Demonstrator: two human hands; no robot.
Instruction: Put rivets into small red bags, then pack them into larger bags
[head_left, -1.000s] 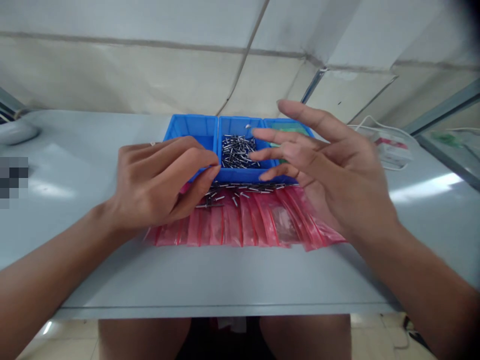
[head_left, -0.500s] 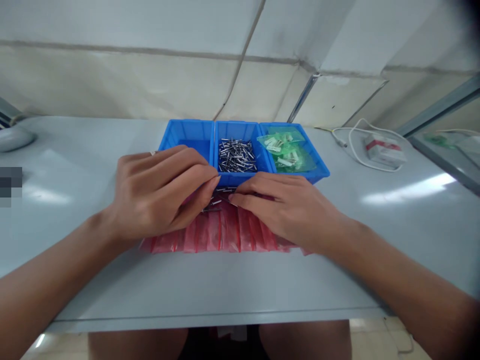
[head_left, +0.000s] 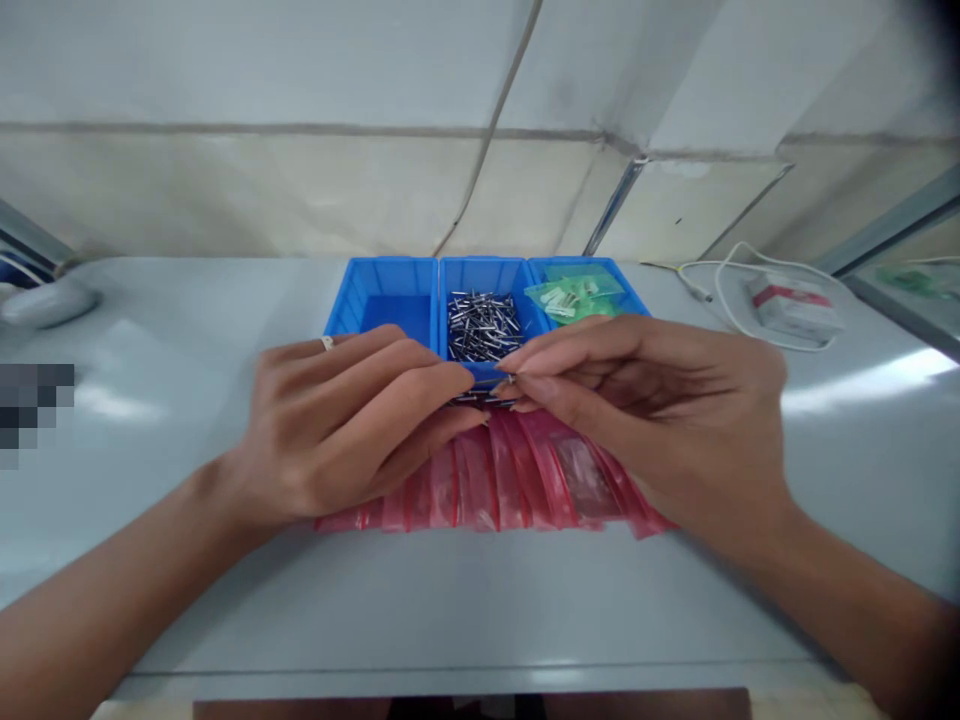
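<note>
Three blue bins stand side by side: the left bin (head_left: 394,312) shows its bare floor, the middle one holds a heap of metal rivets (head_left: 484,325), the right one green bags (head_left: 577,292). In front lies a row of pink plastic bags (head_left: 480,480), with loose rivets between them and the bins. My right hand (head_left: 660,400) pinches a small metal rivet (head_left: 511,379) between thumb and fingertips. My left hand (head_left: 360,420), palm down over the left bags, has its fingers closed near the loose rivets; what they hold, if anything, is hidden.
At the right lie a red and white box (head_left: 796,305) and a white cable (head_left: 724,280). A grey-white object (head_left: 49,302) sits at the far left. Behind the table (head_left: 480,590) rises a wall with a cable running down it.
My right hand has lifted and turned, its fingertips now pinching a rivet and more of the pink bags showing. The whole view has shifted slightly.
</note>
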